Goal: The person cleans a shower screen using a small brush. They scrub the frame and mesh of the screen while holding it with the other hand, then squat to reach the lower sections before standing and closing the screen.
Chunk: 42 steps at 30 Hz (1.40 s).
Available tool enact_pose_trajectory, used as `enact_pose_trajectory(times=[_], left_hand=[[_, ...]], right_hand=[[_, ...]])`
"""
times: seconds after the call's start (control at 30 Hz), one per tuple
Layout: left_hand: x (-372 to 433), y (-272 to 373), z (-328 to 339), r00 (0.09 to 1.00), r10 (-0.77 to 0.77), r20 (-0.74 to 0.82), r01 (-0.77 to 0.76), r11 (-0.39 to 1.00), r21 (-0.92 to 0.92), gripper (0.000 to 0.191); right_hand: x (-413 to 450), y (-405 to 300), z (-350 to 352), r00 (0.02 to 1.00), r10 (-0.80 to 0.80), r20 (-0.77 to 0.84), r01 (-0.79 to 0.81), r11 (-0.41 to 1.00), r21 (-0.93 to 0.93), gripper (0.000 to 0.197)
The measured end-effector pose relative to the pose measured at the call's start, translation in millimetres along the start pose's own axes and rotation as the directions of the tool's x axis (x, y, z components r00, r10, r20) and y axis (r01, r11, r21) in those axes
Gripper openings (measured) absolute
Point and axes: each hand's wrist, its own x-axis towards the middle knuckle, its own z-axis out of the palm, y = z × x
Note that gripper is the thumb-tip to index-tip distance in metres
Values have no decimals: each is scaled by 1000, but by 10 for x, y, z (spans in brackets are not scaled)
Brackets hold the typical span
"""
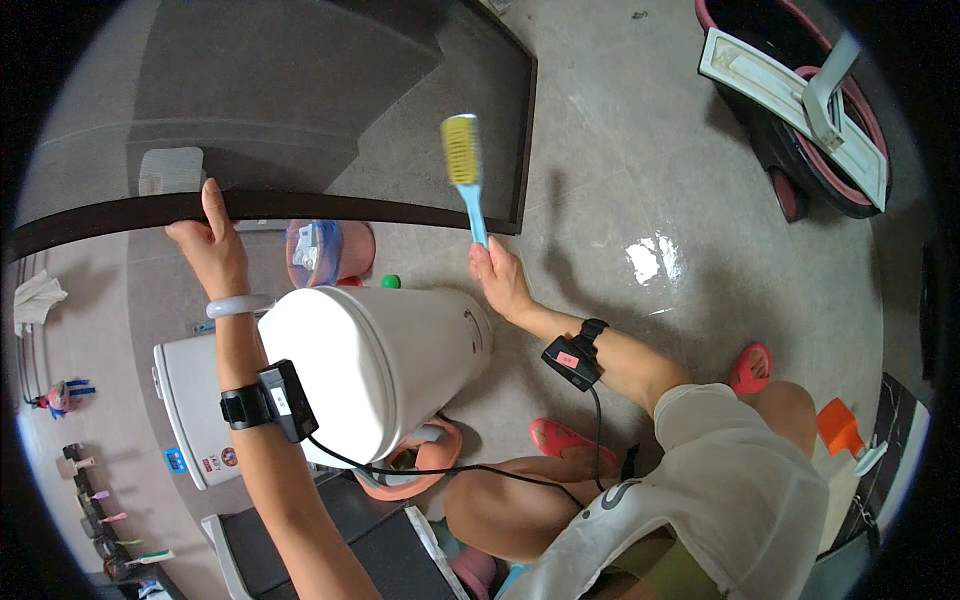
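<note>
My left hand [214, 251] grips the dark frame [322, 204] of a large glass panel, its thumb lying over the frame's edge. A scrubbing brush with a light blue handle [473, 214] and yellow bristles [461, 152] is in my right hand [502, 277]. My fingers close round the handle's end, and the bristle head points away from me, in front of the panel near its corner. Below and between my hands stands a white toilet [330, 367] with its lid down. Both forearms wear black strapped devices with cables.
A pinkish bin [358, 247] with a blue liner and a green cap [391, 281] are beside the toilet. A coral basin [409, 491] lies near my knees. At the upper right stands a black and pink mop bucket [787, 161]. The grey tiled floor [600, 187] has a wet, shiny patch.
</note>
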Motion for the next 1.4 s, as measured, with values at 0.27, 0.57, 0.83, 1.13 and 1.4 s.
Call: enact_pose_trajectory(times=[0.27,0.57,0.83,1.13,1.4], left_hand=[[-26,33,-11,1000,-6,15,7,1000,-23,39],[-38,75,-18,1000,27,2,-27,998,-51,45],[-55,-11,-6,997,68,29,-64,990,-126,37],[-67,232,-43,1000,5,-11,-6,997,-77,34],[-81,109,-41,992,-122,33,126,969,-210,37]], right_hand=[[91,47,-52,989,80,-127,-73,996,57,34],[891,279,-444,926,233,-296,-197,970,145,36],[1573,268,-666,920,258,-296,-249,966,67,38],[1955,603,-827,861,508,-29,-497,851,172,29],[1902,851,-689,662,375,-648,-91,899,428,32]])
